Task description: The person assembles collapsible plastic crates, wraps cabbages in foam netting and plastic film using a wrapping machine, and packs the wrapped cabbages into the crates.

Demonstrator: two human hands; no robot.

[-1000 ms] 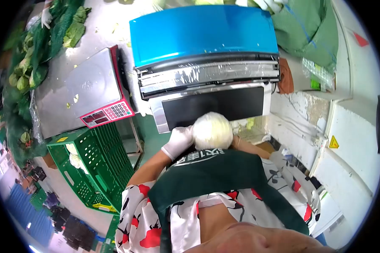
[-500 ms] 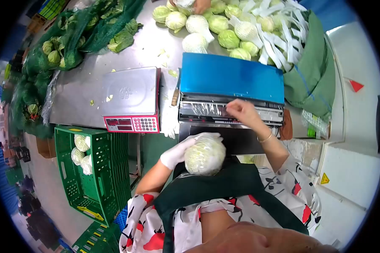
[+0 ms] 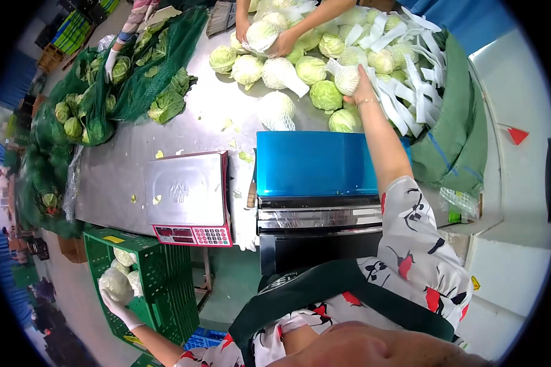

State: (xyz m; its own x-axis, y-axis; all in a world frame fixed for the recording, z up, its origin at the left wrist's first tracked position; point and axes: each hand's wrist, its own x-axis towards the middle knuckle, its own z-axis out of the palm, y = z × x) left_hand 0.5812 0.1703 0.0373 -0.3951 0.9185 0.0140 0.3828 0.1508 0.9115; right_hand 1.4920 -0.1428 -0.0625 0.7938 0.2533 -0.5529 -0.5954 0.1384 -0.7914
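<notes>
My left hand (image 3: 121, 311), in a white glove, holds a wrapped cabbage (image 3: 116, 286) at the opening of the green crate (image 3: 160, 275), where several other wrapped cabbages lie. Stretched over the blue wrapping machine (image 3: 315, 164), my bare right hand (image 3: 362, 90) grips a cabbage in a white foam net (image 3: 347, 80) on the far pile. Parts of its fingers are hidden behind that cabbage.
A scale (image 3: 187, 192) stands left of the machine. Across the table, a co-worker's hands (image 3: 278, 41) hold a netted cabbage. Another person's gloved hand (image 3: 111, 65) touches cabbages in green netting (image 3: 128, 92). A green sack (image 3: 456, 140) stands at the right.
My left hand has carried the wrapped cabbage from in front of my apron to the crate. My right hand has moved from the machine's film to the pile and taken hold of a netted cabbage.
</notes>
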